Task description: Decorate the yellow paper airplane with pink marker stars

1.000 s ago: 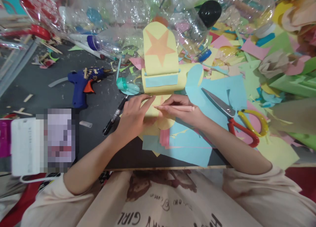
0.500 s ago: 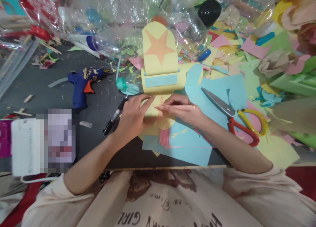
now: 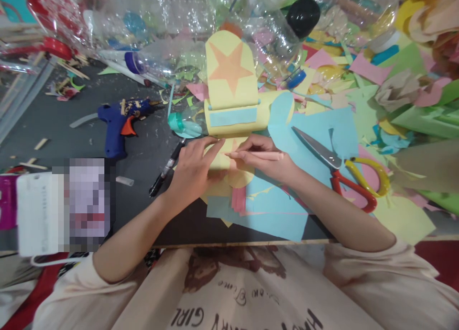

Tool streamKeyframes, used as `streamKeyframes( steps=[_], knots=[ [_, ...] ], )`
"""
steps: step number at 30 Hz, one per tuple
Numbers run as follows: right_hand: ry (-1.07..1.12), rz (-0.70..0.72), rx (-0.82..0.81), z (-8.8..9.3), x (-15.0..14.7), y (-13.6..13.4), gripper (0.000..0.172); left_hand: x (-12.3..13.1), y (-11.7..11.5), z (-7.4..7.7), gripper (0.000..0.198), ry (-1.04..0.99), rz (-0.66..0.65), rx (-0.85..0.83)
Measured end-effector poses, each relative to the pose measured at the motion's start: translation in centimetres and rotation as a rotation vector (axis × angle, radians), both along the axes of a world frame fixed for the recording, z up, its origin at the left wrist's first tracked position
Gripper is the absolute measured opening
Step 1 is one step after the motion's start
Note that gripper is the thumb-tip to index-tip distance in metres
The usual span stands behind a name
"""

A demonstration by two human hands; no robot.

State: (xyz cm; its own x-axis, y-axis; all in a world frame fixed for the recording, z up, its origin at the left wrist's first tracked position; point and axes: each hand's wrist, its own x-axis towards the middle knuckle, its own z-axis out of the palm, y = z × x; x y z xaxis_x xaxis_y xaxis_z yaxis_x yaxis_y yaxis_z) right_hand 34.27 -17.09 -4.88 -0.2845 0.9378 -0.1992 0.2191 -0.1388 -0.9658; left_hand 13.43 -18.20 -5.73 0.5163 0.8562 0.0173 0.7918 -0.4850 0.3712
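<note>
A pale pink pencil [image 3: 267, 155] sits pinched in my right hand [image 3: 256, 158], its tip on the yellow paper wing [image 3: 238, 177] of a bottle model. My left hand [image 3: 195, 165] lies with its fingers stretched over the left part of that wing, pressing it down. An orange shape on this wing is partly covered by my hands. The bottle body [image 3: 236, 122] is wrapped in yellow paper with a light blue strip, and its green cap [image 3: 175, 123] points left. Its far wing [image 3: 233, 67] bears an orange star.
Red-and-yellow-handled scissors [image 3: 337, 170] lie open on blue paper [image 3: 283, 222] to the right. A black marker [image 3: 167, 170] and a blue glue gun [image 3: 116, 124] lie left. Clear plastic bottles [image 3: 201, 24] and paper scraps [image 3: 373, 69] crowd the back and right.
Hardly anything differs. The pencil and both hands keep almost the same place, and the view has shifted very slightly.
</note>
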Motion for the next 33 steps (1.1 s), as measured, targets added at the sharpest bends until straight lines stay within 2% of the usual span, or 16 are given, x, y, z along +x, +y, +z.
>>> streamKeyframes(
  steps=[3,9,18,25,33],
  knots=[
    [-0.039,0.026,-0.031,0.00,0.06,-0.08,0.032,0.03,0.01,0.10,0.052,-0.006,0.004,-0.006],
    [0.018,-0.042,0.025,0.13,-0.07,-0.16,0.025,0.03,0.02,-0.02,0.054,-0.011,0.015,-0.013],
    [-0.034,0.007,-0.065,0.23,0.08,-0.13,0.030,-0.03,0.06,0.14,0.055,-0.006,0.001,-0.024],
    [0.005,-0.038,0.001,0.11,-0.05,0.01,0.027,-0.02,0.05,0.04,0.055,0.000,0.006,-0.009],
    [-0.019,-0.002,-0.051,-0.09,0.20,-0.15,0.034,0.00,0.06,0.15,0.055,-0.004,-0.002,-0.019]
  ],
)
